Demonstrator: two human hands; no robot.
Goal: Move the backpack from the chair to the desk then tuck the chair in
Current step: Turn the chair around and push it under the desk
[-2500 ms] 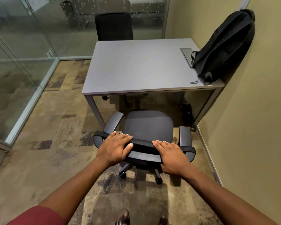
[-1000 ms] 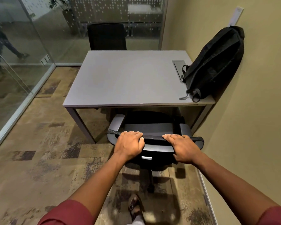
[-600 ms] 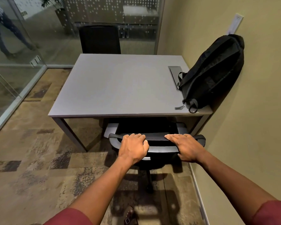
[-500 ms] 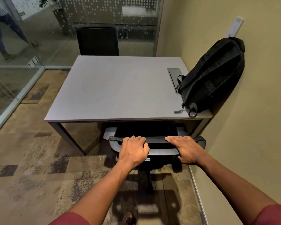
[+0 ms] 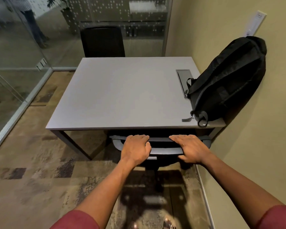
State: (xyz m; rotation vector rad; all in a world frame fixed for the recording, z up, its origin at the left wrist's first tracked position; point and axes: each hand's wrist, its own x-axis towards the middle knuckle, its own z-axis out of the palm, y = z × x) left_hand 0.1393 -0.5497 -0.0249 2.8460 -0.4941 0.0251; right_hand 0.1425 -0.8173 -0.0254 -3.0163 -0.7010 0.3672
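A black backpack (image 5: 228,80) stands on the right side of the grey desk (image 5: 122,93), leaning against the yellow wall. The black office chair (image 5: 160,146) sits under the desk's front edge; only the top of its backrest and part of its base show. My left hand (image 5: 135,148) grips the left part of the backrest top, fingers curled over it. On the right part rests my right hand (image 5: 191,148), fingers over the edge and thumb below.
A second black chair (image 5: 102,42) stands at the desk's far side. Glass walls (image 5: 15,66) run along the left and back, with a person's legs beyond the glass. A cable hatch (image 5: 183,78) lies in the desk near the backpack. The wall (image 5: 248,146) is close on the right.
The chair has rolled forward under the desk with both hands on its backrest; its seat and armrests are now hidden beneath the desktop. I have stepped closer to the desk.
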